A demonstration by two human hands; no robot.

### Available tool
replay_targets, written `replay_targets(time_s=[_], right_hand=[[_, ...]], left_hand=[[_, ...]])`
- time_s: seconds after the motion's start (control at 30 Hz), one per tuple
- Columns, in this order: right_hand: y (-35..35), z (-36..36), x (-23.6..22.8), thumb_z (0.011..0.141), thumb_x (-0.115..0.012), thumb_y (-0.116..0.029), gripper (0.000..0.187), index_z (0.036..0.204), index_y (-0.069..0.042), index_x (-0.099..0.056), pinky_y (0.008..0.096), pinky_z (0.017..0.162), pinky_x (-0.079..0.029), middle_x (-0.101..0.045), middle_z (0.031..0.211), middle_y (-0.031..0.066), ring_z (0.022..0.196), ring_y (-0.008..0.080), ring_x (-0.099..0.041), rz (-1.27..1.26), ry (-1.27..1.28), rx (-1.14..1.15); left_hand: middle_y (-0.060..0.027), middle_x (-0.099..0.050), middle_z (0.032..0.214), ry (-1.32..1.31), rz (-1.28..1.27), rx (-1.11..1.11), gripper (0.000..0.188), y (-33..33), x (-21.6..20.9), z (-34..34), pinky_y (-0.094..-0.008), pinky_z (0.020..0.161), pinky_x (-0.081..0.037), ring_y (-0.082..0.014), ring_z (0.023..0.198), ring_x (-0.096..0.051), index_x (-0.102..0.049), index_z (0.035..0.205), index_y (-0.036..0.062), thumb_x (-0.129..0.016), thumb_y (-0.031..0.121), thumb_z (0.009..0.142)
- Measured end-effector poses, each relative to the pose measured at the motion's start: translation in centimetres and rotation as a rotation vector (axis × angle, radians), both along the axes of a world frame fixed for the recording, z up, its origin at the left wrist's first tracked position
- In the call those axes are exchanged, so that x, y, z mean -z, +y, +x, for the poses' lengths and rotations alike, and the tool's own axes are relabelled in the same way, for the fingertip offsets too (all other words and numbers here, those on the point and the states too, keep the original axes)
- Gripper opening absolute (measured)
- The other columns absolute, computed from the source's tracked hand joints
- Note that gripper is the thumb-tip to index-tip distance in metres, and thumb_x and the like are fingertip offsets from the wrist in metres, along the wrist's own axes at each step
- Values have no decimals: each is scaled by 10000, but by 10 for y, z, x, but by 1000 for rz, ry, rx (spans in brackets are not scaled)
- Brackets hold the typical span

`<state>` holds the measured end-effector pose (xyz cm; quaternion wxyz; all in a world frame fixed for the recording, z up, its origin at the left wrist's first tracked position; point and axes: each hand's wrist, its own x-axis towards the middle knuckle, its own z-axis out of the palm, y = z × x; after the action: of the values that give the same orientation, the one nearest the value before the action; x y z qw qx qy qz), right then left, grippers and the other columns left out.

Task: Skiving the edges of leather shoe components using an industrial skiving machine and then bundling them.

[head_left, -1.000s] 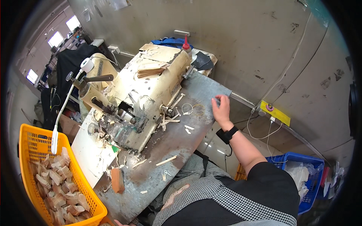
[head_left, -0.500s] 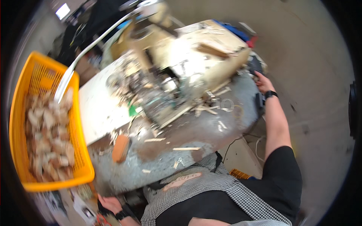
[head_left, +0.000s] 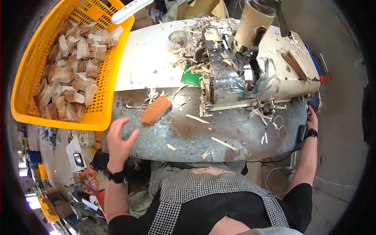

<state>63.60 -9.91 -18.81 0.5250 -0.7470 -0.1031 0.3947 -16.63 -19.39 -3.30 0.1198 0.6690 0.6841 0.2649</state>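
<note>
By the brown block [head_left: 156,111], left grip [head_left: 119,143] spread — right grip [head_left: 312,120], beside the table [head_left: 176,137], unclear.

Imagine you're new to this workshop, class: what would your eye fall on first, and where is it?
Probably the bright orange basket at upper left, full of banded pale bundles. Next, perhaps, the cream machine right of centre. Then the reddish-brown block on the metal table, near the open left hand.

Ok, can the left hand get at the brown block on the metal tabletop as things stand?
Probably yes: the left hand is open near the brown block, nothing visible stands between them, and the yellow basket sits left of that path.
</note>
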Motion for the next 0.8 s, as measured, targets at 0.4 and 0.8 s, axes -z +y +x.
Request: replay_targets(time_s=[0.4, 0.8], right_hand=[[-59, -85, -72, 827, -722, -231, 241, 988, -68, -648, 187, 646, -420, -613, 824, -25, 729, 56, -546, 296, -354, 25], [-63, -320, -162, 890, -628, -72, 107, 978, -10, -626, 184, 706, -423, -612, 849, -23, 774, 40, -534, 497, -470, -630]], left_hand=[[-217, -504, 1111, 277, -256, 164, 625, 67, 47, 43, -443, 913, -445, -389, 1042, -505, -423, 1158, -33, -743, 85, 634], [-250, -546, 1063, 467, -393, 16, 601, 68, 44, 49, -449, 833, -497, -386, 976, -574, -393, 1098, -30, -756, 108, 639]])
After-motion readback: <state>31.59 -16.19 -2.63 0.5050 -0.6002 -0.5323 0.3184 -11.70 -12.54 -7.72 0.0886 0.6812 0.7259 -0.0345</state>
